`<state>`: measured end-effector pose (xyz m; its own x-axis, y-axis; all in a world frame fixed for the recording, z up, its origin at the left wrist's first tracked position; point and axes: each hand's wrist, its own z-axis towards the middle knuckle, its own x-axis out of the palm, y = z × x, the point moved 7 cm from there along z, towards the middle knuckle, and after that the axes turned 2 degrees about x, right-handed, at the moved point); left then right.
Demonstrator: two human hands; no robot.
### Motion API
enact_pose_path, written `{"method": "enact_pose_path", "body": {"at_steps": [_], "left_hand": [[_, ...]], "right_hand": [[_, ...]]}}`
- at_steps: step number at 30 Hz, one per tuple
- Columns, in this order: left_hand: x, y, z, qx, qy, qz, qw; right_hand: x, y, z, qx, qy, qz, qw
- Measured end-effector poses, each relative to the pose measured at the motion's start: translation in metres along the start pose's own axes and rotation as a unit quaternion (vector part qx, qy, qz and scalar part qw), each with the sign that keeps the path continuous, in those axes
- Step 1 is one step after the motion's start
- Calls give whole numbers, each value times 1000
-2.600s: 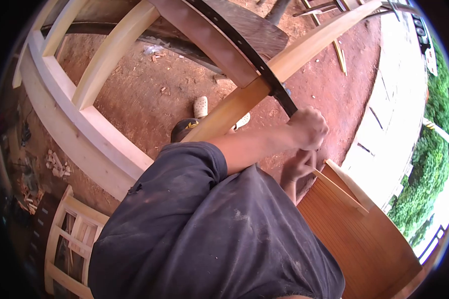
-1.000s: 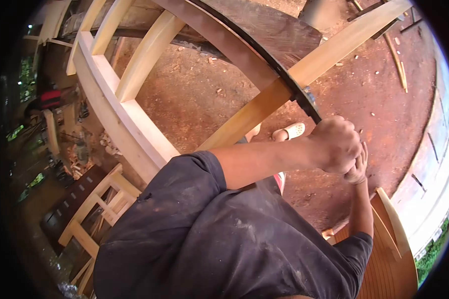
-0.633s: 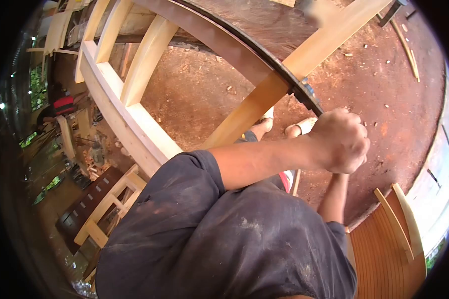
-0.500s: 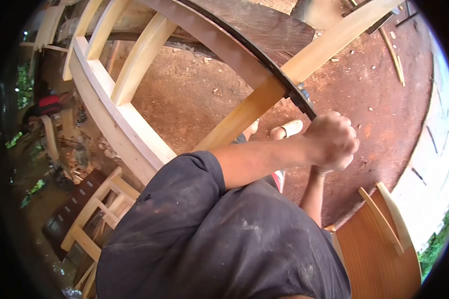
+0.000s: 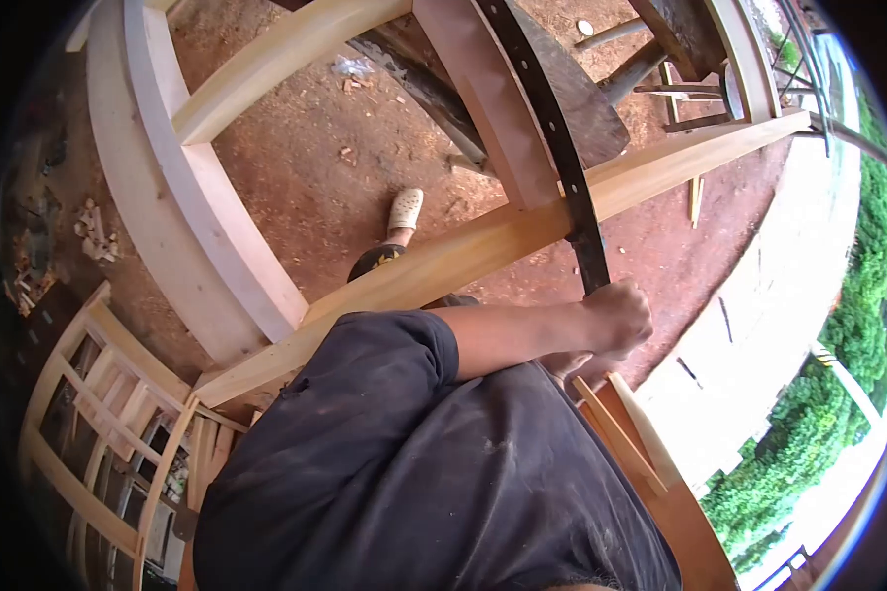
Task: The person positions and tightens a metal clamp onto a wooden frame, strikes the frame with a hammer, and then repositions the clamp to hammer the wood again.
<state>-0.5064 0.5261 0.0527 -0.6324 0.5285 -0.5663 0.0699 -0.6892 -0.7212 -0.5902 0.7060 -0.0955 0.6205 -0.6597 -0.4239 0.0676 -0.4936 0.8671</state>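
Observation:
A long black bar clamp (image 5: pixel 545 108) with holes along it lies across a curved wooden frame. It crosses a pale wooden rail (image 5: pixel 483 241) and runs beside a broad crosspiece (image 5: pixel 493 108). My left hand (image 5: pixel 618 320) is closed in a fist at the clamp's near end, just past the rail. Below it, close to my shirt, my right hand (image 5: pixel 566 364) shows only in part. The left forearm covers most of it, so its grip is hidden.
Curved slats (image 5: pixel 286 69) and a thick curved rail (image 5: pixel 158 207) extend left. A smaller slatted wooden frame (image 5: pixel 103 414) stands lower left, and a brown wooden panel (image 5: pixel 675 522) lower right. One foot in a white clog (image 5: pixel 405 209) is on the dirt floor amid wood scraps.
The view has shifted and turned. My left fist sits lower and further left, still at the bar clamp's end. My right forearm has dropped out of sight, and the clogged foot appears further left.

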Motion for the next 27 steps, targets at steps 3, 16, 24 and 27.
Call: {"method": "enact_pose_path", "body": {"at_steps": [3, 16, 24, 27], "left_hand": [[3, 2, 2, -29, -1, -50, 998], [2, -3, 3, 11, -28, 0, 1000], [0, -5, 3, 16, 20, 6, 1000], [2, -4, 4, 8, 30, -17, 999]], "right_hand": [[4, 11, 6, 62, 34, 11, 997], [9, 30, 19, 233, 139, 120, 955], [6, 37, 14, 320, 183, 187, 911], [11, 38, 8, 351, 204, 220, 887]]}}
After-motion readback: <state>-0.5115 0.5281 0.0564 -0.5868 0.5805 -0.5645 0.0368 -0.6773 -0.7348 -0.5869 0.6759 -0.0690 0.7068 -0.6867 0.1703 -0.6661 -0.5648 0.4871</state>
